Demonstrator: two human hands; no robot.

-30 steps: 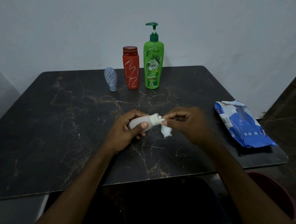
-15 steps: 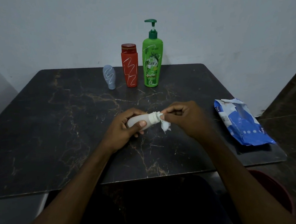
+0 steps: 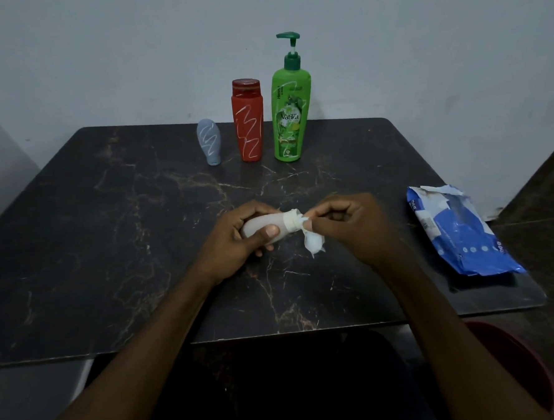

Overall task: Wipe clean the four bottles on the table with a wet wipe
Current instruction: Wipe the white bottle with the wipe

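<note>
Head view, single entry. Landmark: green pump bottle (image 3: 291, 118), upright at the far edge of the dark marbled table (image 3: 108, 236).

1. White bottle (image 3: 263, 221): well in front of the landmark, over the middle of the table, lying sideways with its cap toward the right. Left hand (image 3: 235, 241) is wrapped round the body, thumb across the near side.
2. Wet wipe (image 3: 313, 241): bunched against the cap, with a loose tail hanging below it. Right hand (image 3: 351, 228) pinches it at the fingertips, just right of the cap.
3. Red bottle (image 3: 248, 124): upright, just left of the landmark, with white scribbles on its face.
4. Grey-blue bottle (image 3: 209, 142): left of the red one, standing cap-down, also scribbled.
5. Blue wipes pack (image 3: 458, 231): in front and well to the right of the landmark, near the table's right edge, its flap torn open.

Step in hand, as judged: cleaning the cap end of the white bottle.

Handling notes:
- Grip the body firmly with the left hand.
- Turn the bottle against the wipe so the whole cap rim passes under it.
- Work the cloth into the seam where the cap meets the shoulder.
- Refold to a fresh face, since the wad is small.
- Mind the hanging tail, which may drag on the tabletop.

The three scribbled bottles appear not yet wiped.
</note>
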